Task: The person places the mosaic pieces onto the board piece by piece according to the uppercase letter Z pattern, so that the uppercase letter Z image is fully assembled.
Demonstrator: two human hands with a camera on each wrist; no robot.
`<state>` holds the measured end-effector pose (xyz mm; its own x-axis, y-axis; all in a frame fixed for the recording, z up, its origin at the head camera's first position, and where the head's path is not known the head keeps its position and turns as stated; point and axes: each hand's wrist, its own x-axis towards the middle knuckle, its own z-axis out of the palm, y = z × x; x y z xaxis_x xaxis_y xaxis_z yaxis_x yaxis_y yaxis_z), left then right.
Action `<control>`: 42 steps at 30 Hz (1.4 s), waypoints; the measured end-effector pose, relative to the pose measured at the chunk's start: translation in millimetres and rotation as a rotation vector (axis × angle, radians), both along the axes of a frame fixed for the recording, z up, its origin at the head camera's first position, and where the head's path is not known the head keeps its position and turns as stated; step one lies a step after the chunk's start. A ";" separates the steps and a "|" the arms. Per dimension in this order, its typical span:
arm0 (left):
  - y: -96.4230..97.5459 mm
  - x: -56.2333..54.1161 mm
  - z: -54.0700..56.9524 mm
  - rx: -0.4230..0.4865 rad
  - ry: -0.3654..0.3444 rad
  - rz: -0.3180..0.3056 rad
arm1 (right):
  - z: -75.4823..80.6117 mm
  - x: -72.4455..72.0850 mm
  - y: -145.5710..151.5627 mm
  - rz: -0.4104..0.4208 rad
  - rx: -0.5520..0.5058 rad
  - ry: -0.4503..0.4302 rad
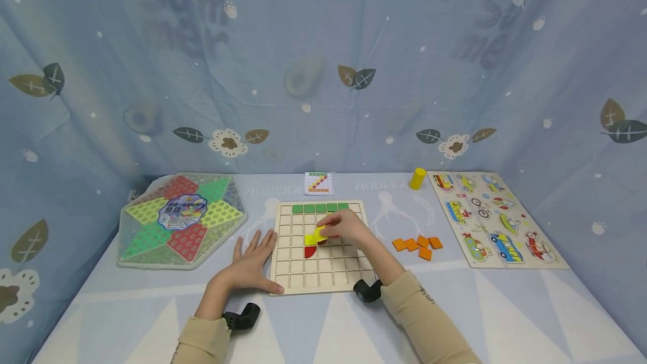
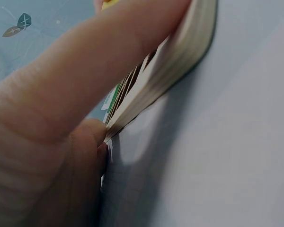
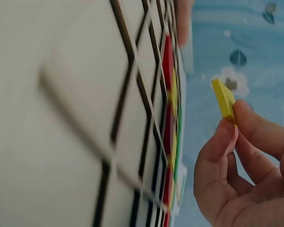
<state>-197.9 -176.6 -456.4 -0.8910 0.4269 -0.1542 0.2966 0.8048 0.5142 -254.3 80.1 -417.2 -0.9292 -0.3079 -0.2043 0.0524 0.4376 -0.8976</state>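
Observation:
A wooden grid board (image 1: 323, 284) lies on the table between my hands. My right hand (image 1: 349, 228) pinches a yellow square tile (image 3: 223, 100) between thumb and fingertips, held above the middle of the board. A row of green tiles (image 1: 320, 208) fills cells near the board's far edge. Below that row sit a yellow tile (image 1: 309, 240) and a red curved piece (image 1: 310, 251); my right hand partly hides other pieces there. With fingers spread, my left hand (image 1: 250, 267) rests along the board's left side, its thumb touching the near left corner.
Behind the board lies a pattern card (image 1: 318, 183). Several orange tiles (image 1: 425, 254) and a yellow cylinder (image 1: 417, 178) are to the right, beside a vehicle picture puzzle (image 1: 497, 221). At left lies a hexagonal star game board (image 1: 182, 221). A patterned curtain (image 1: 323, 128) hangs behind the table.

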 end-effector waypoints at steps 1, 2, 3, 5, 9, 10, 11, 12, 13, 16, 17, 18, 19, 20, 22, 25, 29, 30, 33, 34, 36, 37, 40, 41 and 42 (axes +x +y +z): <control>0.0 0.1 0.3 0.000 -0.002 -0.002 | -1.7 1.4 -6.9 0.019 0.004 -0.007; 0.0 0.1 0.5 0.001 -0.005 -0.004 | -3.0 3.1 -13.4 0.037 0.010 -0.011; 0.0 0.2 0.9 0.003 -0.008 -0.006 | -4.5 4.6 -19.6 0.051 0.029 -0.008; 0.1 0.5 1.5 0.005 -0.012 -0.009 | -8.1 7.0 -30.4 0.079 0.068 0.004; 0.0 1.2 2.5 0.007 -0.011 -0.010 | -13.3 9.8 -45.1 0.132 0.196 0.099; 0.0 1.3 2.6 0.007 -0.009 -0.010 | -13.8 10.2 -47.5 0.140 0.230 0.130; -0.1 1.5 2.9 0.010 -0.008 -0.009 | -13.6 10.6 -49.7 0.144 0.261 0.161; -0.1 1.6 3.0 0.012 -0.007 -0.008 | -13.4 11.0 -51.4 0.149 0.292 0.192; -0.3 1.7 3.1 0.013 -0.005 -0.007 | -12.9 11.4 -52.9 0.150 0.318 0.215; -0.4 1.8 3.5 0.018 -0.003 -0.009 | -10.1 13.9 -56.4 0.152 0.375 0.256; -0.7 1.7 3.5 0.020 -0.003 -0.010 | -9.4 14.8 -57.5 0.154 0.396 0.267; -0.9 1.6 3.2 0.019 -0.002 -0.011 | -9.1 15.7 -58.7 0.155 0.417 0.276; -1.1 1.6 3.2 0.018 -0.002 -0.012 | -8.8 16.5 -59.8 0.154 0.437 0.282; -1.2 1.5 3.1 0.018 -0.001 -0.012 | -9.0 17.1 -60.8 0.154 0.455 0.291; -1.4 1.3 2.7 0.016 0.001 -0.011 | -9.7 17.9 -62.2 0.158 0.481 0.307; -1.1 1.5 2.9 0.009 0.000 -0.010 | -10.6 18.3 -61.0 0.170 0.480 0.326; -2.2 1.9 3.3 0.010 -0.010 -0.013 | -8.8 18.3 -51.3 0.172 0.422 0.322; -2.8 2.0 3.5 0.010 -0.013 -0.013 | -7.9 18.1 -47.3 0.165 0.408 0.313; -5.4 2.6 4.8 0.008 -0.016 -0.012 | -4.8 17.1 -31.6 0.126 0.383 0.298; -6.3 2.8 5.2 0.006 -0.016 -0.010 | -3.5 17.0 -25.2 0.110 0.378 0.299; -8.0 3.2 5.8 0.002 -0.019 -0.012 | -1.6 16.6 -10.4 0.073 0.361 0.293; -8.7 3.4 6.1 0.000 -0.020 -0.015 | -0.7 16.6 -2.5 0.052 0.357 0.293; -10.1 3.6 6.4 -0.002 -0.033 -0.021 | 2.3 16.6 23.1 -0.021 0.358 0.278; -10.4 3.4 6.3 -0.001 -0.035 -0.026 | 2.7 16.3 31.9 -0.044 0.365 0.271; -10.5 3.1 6.4 -0.002 -0.035 -0.030 | 3.9 16.2 40.5 -0.065 0.377 0.261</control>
<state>-194.8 -187.1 -450.1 -0.8720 0.4527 -0.1861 0.3020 0.7969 0.5232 -238.1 120.6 -413.4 -0.9794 -0.1962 -0.0473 -0.1161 0.7394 -0.6632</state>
